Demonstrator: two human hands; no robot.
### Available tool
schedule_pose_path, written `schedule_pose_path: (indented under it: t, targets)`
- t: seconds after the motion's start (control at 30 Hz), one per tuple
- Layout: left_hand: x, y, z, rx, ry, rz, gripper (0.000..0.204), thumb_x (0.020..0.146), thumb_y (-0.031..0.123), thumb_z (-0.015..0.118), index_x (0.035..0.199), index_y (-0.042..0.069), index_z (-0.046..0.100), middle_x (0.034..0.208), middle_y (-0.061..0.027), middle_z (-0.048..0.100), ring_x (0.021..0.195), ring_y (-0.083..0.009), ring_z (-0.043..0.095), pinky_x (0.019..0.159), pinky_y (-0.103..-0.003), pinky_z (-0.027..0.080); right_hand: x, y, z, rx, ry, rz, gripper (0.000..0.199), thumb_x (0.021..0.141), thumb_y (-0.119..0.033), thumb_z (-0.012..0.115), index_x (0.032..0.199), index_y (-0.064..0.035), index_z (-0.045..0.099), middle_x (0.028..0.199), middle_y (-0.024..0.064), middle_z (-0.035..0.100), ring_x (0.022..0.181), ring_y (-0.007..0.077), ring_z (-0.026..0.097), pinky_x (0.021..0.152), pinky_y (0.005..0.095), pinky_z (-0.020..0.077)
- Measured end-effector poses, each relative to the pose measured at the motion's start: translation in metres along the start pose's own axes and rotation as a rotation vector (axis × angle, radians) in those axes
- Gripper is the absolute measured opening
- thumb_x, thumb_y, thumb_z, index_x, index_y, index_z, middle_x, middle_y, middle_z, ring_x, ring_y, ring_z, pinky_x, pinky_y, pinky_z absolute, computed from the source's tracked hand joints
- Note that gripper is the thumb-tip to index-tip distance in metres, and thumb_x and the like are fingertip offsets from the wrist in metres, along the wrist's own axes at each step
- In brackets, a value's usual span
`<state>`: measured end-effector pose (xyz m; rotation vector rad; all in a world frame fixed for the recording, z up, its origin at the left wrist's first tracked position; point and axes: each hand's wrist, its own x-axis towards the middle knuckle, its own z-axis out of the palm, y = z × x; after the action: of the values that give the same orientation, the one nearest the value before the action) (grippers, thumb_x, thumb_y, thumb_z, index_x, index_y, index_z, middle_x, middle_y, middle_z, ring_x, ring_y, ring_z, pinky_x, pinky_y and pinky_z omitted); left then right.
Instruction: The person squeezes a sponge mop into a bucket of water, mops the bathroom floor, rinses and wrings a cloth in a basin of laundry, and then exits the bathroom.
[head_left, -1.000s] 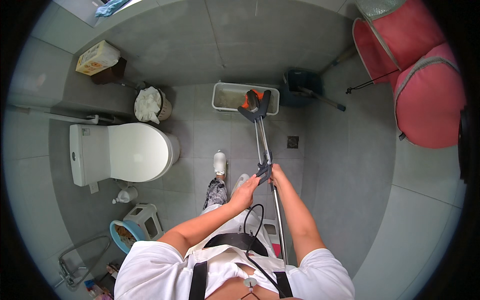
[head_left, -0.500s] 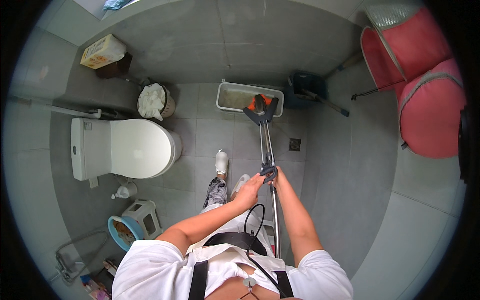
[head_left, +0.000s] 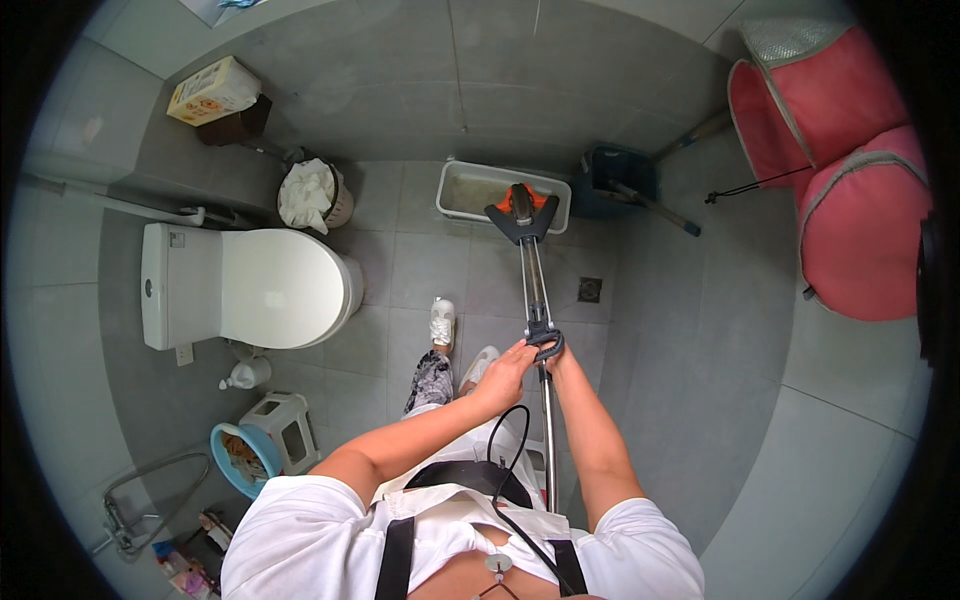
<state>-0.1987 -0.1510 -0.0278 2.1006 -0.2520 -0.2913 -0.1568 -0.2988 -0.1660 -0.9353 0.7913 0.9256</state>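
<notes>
Head view, looking down.

Item 1: mop (head_left: 536,290). You hold its metal pole upright before you, the orange-and-black head (head_left: 520,208) resting in the white rectangular wash trough (head_left: 462,190) against the far wall, so the head sits where it can be wetted or wrung.

Item 2: your left hand (head_left: 508,368). Fingers curled around the pole just below the black slide collar (head_left: 541,335).

Item 3: your right hand (head_left: 556,358). Closed on the pole beside the left; both sit low to steady the long shaft.

Item 4: surroundings. Toilet (head_left: 250,287), lid down, to your left; waste bin (head_left: 312,195) beside it; floor drain (head_left: 590,290) near the pole; pink bags (head_left: 860,230) on the right wall.
</notes>
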Motion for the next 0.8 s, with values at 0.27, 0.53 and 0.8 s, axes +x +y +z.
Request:
schedule_pose_path:
  t: [0.27, 0.53, 0.8]
  targets:
    - [0.007, 0.011, -0.001, 0.062, 0.076, 0.038, 0.055, 0.058, -0.008, 0.046, 0.112, 0.003, 0.044, 0.111, -0.0186, 0.049, 0.11, -0.0336, 0.043, 0.089, -0.039, 0.039, -0.011, 0.001, 0.003, -0.142, 0.053, -0.096, 0.012, 0.074, -0.017, 0.057, 0.067, -0.0117, 0.048, 0.052, 0.0018, 0.044, 0.034, 0.011, 0.036, 0.03, 0.0229, 0.0237]
    - [0.04, -0.01, -0.045, -0.086, 0.127, -0.198, 0.055, 0.064, 0.001, 0.048, 0.119, 0.003, 0.039, 0.12, -0.0175, 0.043, 0.112, -0.0313, 0.041, 0.092, -0.034, 0.036, -0.07, -0.006, 0.012, -0.491, 0.217, 0.009, 0.014, 0.073, -0.007, 0.055, 0.073, -0.0054, 0.041, 0.052, 0.0024, 0.041, 0.036, 0.0096, 0.036, 0.031, 0.0253, 0.0294]
    - [0.022, -0.051, -0.068, -0.209, 0.379, -0.448, 0.059, 0.067, 0.009, 0.047, 0.124, 0.0, 0.033, 0.127, -0.0207, 0.035, 0.119, -0.0315, 0.033, 0.097, -0.033, 0.029, -0.092, 0.013, 0.03, -0.713, 0.177, -0.029, 0.011, 0.071, -0.005, 0.052, 0.071, -0.0054, 0.041, 0.051, 0.0032, 0.043, 0.037, 0.0112, 0.039, 0.032, 0.0276, 0.0315]
